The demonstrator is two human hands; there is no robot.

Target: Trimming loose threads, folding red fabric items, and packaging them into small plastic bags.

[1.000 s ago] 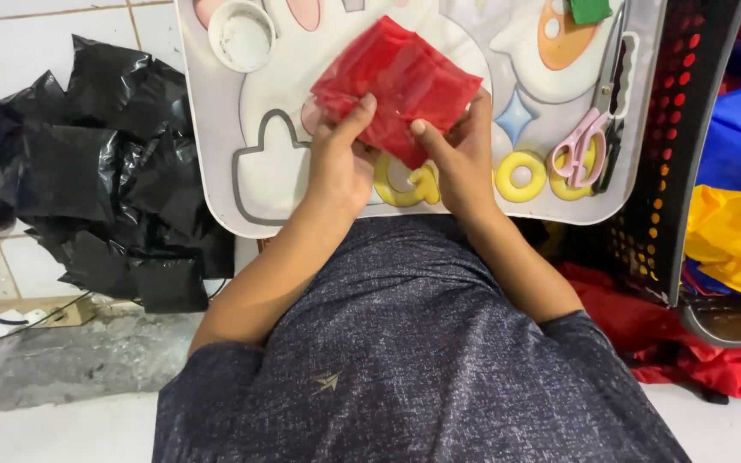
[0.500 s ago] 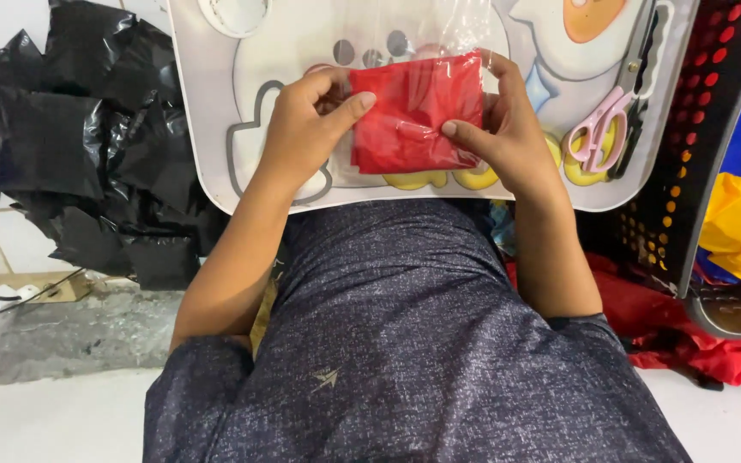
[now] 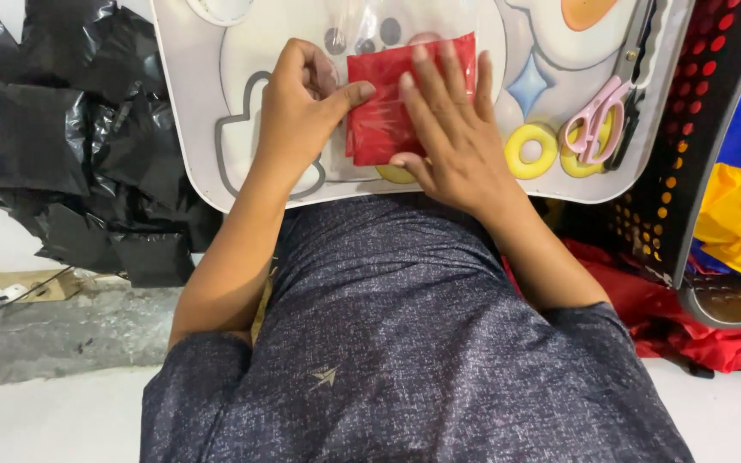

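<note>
Two hands work a folded red cloth (image 3: pixel 388 116) inside a clear bag (image 3: pixel 405 51) on the white tray (image 3: pixel 190 137): the left hand (image 3: pixel 302 111) pinches the cloth's left edge with thumb and curled fingers, while the right hand (image 3: pixel 456 137) lies flat and open on it, pressing. This looks like the flattening step of packing, and the next move likely calls for closing the bag mouth, which lies hidden from view. Pink scissors (image 3: pixel 598 124) lie on the tray's right side, black bags (image 3: pixel 53 146) are heaped to the left, and a black basket (image 3: pixel 688 154) stands to the right.
</note>
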